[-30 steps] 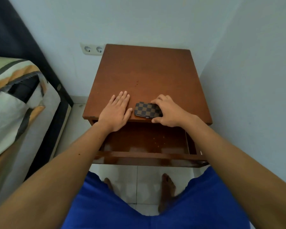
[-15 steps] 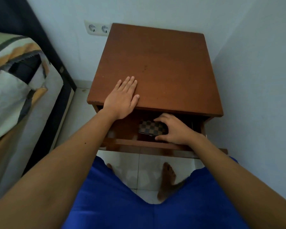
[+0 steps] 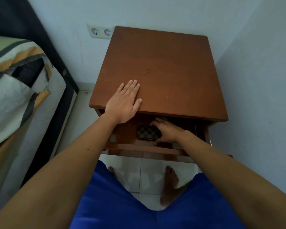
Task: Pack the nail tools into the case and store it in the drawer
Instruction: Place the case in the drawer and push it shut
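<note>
The checkered brown case (image 3: 147,132) lies closed on the floor of the pulled-out drawer (image 3: 149,150) of a brown wooden nightstand (image 3: 163,71). My right hand (image 3: 168,131) is inside the drawer, fingers and thumb spread around the case's right end and touching it. My left hand (image 3: 125,103) rests flat, palm down, on the front left of the nightstand top, holding nothing. No loose nail tools are visible.
A bed with a patterned cover (image 3: 15,90) and dark frame stands to the left. A double wall socket (image 3: 101,31) sits behind the nightstand. The right wall (image 3: 262,80) is close to the nightstand. My bare feet are on the white tiled floor (image 3: 149,172) under the drawer.
My right hand carried the case from the front edge of the nightstand top down into the open drawer and set it on the drawer floor. My left hand stayed flat on top.
</note>
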